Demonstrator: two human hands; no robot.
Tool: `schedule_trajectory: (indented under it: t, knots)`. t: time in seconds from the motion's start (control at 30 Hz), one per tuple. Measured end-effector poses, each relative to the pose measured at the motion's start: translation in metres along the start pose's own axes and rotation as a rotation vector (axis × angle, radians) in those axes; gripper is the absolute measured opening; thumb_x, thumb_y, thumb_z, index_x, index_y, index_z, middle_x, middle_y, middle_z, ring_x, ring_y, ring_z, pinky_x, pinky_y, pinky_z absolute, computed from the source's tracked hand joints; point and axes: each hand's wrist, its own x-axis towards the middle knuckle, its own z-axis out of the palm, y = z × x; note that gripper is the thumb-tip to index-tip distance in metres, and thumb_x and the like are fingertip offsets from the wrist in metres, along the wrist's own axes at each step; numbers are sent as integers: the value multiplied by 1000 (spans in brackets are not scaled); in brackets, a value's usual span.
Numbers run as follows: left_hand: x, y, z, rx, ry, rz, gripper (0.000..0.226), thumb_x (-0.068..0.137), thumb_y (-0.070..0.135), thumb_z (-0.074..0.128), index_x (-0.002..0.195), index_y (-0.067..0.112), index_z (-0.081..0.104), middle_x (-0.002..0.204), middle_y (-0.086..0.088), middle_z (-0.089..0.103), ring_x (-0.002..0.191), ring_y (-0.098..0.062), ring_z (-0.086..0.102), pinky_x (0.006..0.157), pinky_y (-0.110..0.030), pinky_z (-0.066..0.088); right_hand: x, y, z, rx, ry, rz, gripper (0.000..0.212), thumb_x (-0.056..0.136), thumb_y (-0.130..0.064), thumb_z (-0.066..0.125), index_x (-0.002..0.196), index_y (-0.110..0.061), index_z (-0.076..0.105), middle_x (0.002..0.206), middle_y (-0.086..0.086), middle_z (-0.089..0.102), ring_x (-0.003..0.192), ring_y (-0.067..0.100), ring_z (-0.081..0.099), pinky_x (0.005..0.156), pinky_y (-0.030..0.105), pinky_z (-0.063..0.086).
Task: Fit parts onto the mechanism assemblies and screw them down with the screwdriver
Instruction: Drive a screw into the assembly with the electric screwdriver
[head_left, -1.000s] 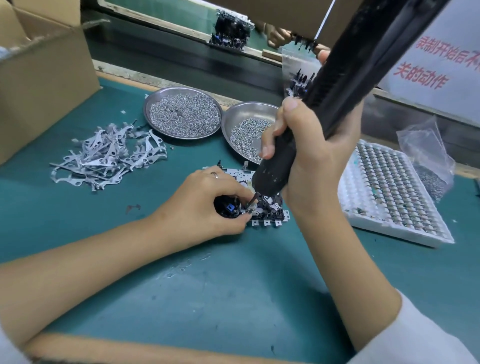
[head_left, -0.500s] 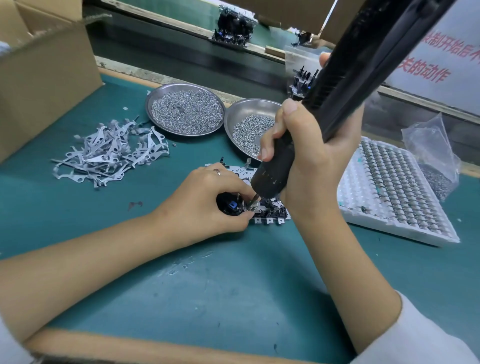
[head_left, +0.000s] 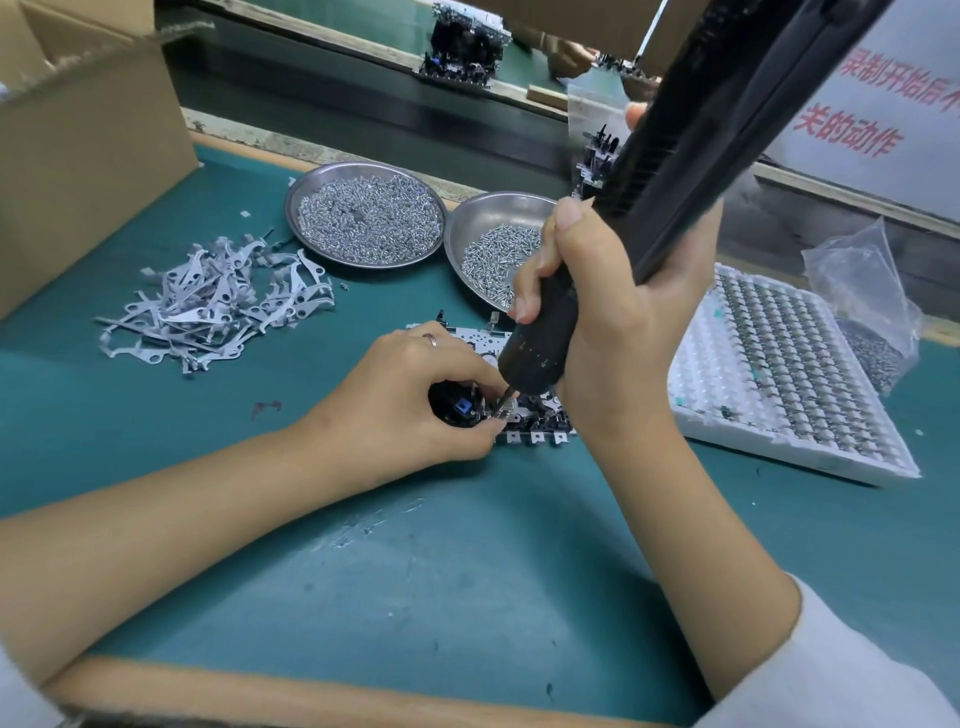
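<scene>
A small mechanism assembly (head_left: 535, 415) of white metal and black parts lies on the green mat at centre. My left hand (head_left: 410, 400) rests on its left end, fingers pinched around a black part with a blue piece (head_left: 460, 408). My right hand (head_left: 618, 317) grips a long black electric screwdriver (head_left: 670, 176) that slants up to the top right. Its tip (head_left: 501, 410) touches the assembly right beside my left fingertips. Much of the assembly is hidden under both hands.
A pile of flat grey metal levers (head_left: 218, 306) lies at left. Two steel dishes of small springs (head_left: 366, 213) and screws (head_left: 493, 249) stand behind. A white tray of small parts (head_left: 779, 364) and a plastic bag (head_left: 862, 306) sit at right, a cardboard box (head_left: 78, 156) far left.
Both hands stay in the same grip on the assembly and screwdriver. Only the view has shifted slightly.
</scene>
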Motion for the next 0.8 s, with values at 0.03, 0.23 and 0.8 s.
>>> schedule_trajectory:
  t: [0.03,0.23,0.8]
  knots:
    - [0,0,0,-4,-2,-6,18,66,6,83,81,11,75,72,23,57,74,-7,50,79,-16,40,0,0,0,1,-3,-5,26,84,9,47,91,-11,33,51,-7,47,35,20,38,41,25,34]
    - [-1,0,0,-22,1,-4,20,66,7,83,83,12,75,74,21,59,76,-10,53,80,-20,43,0,0,-2,8,16,4,25,83,7,49,91,-12,35,49,-2,45,35,20,38,43,26,35]
    - [-3,3,0,-26,-6,-22,24,67,5,82,88,14,77,81,5,72,81,-22,60,81,-26,45,7,2,-16,-85,109,98,23,81,0,53,89,-16,38,49,-2,45,34,19,40,42,22,35]
